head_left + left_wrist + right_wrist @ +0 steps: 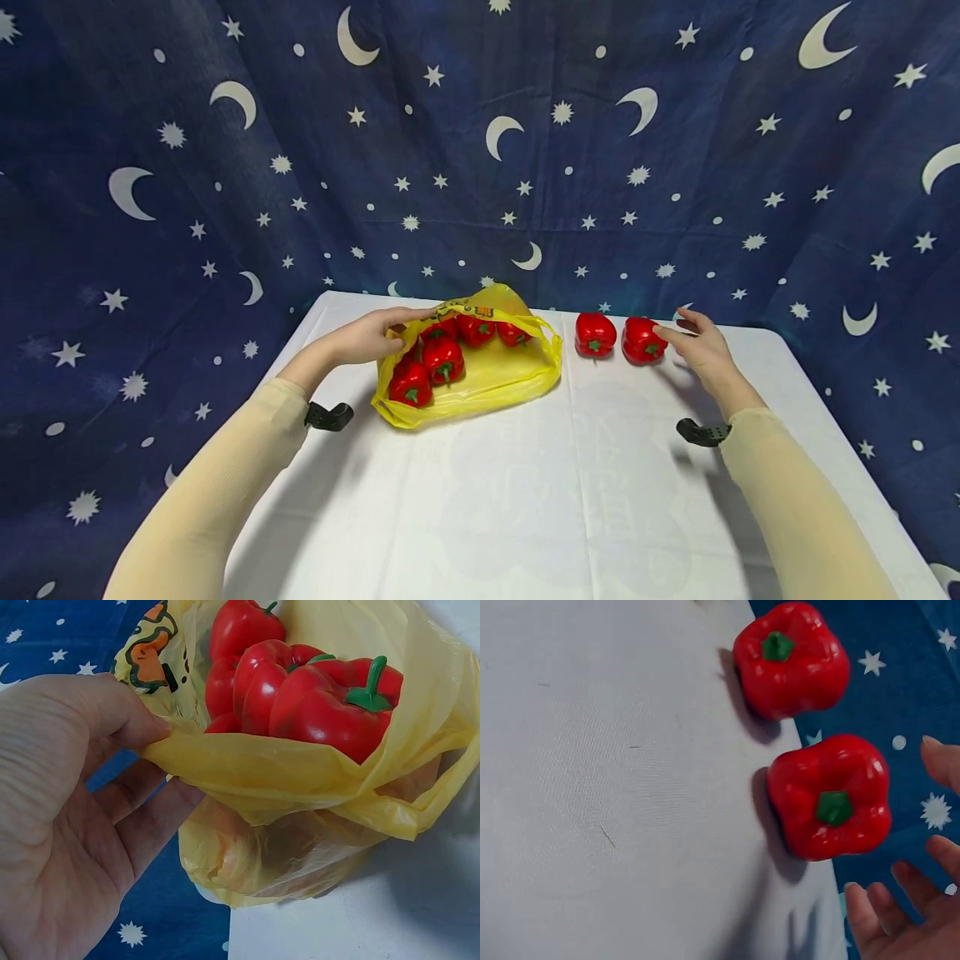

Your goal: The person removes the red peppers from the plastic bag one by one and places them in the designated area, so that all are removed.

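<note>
My left hand [372,336] pinches the rim of a yellow plastic bag [498,379] between thumb and fingers. The bag lies on its side with its mouth toward me, and several red bell peppers [330,705] with green stems sit inside, mostly at its left and back. To the right of the bag, two more peppers stand on the table: a left one [595,335] and a right one [642,341]. My right hand [703,350] is beside the right pepper, its thumb and fingers spread apart; in the right wrist view a gap shows between fingertips and pepper.
A white cloth covers the table [517,508]. Behind it hangs a dark blue curtain [450,108] with moons and stars, close to the table's back edge and the two loose peppers. Each wrist wears a black strap camera [328,416].
</note>
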Tool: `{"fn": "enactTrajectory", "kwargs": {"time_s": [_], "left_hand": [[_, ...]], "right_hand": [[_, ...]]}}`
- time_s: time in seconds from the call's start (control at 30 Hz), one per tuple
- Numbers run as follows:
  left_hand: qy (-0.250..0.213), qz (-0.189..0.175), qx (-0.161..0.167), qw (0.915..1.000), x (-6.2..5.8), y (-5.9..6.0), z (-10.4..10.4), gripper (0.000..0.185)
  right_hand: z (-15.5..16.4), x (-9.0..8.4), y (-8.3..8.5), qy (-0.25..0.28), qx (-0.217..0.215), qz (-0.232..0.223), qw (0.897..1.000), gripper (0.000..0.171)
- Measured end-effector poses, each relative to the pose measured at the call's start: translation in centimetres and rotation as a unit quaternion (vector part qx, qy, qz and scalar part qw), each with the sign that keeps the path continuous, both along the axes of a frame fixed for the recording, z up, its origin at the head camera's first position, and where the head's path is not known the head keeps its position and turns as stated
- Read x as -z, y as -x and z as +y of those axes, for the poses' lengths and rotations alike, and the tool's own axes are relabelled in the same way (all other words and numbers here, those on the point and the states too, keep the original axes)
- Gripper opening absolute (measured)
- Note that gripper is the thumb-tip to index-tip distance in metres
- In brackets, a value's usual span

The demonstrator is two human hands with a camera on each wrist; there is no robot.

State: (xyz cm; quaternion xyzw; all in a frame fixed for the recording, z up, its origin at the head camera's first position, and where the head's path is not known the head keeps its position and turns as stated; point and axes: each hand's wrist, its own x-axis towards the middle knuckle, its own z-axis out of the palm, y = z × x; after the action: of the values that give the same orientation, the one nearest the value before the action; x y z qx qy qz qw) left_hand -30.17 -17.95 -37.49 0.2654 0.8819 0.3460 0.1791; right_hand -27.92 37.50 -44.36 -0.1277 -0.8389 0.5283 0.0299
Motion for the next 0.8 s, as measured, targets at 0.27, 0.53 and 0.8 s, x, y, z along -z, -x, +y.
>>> {"fn": "enactTrajectory", "kwargs": {"time_s": [0.27, 0.53, 0.8], "left_hand": [[-0.003, -0.006, 0.002, 1.0, 0.1, 0.1, 0.0, 0.069], [0.002, -0.003, -0.002, 1.0, -0.1, 0.0, 0.0, 0.07], [-0.004, 0.007, 0.011, 0.9999, -0.1, 0.0, 0.1, 0.072]], "right_hand": [[-1.7, -2.5, -1.4, -0.033, 0.023, 0.083, 0.996, 0.085], [-5.4, -4.8, -2.6, -0.042, -0.035, 0.155, 0.986, 0.074], [-8.9, -5.2, -3.5, -0.021, -0.108, 0.192, 0.975, 0.066]]}}
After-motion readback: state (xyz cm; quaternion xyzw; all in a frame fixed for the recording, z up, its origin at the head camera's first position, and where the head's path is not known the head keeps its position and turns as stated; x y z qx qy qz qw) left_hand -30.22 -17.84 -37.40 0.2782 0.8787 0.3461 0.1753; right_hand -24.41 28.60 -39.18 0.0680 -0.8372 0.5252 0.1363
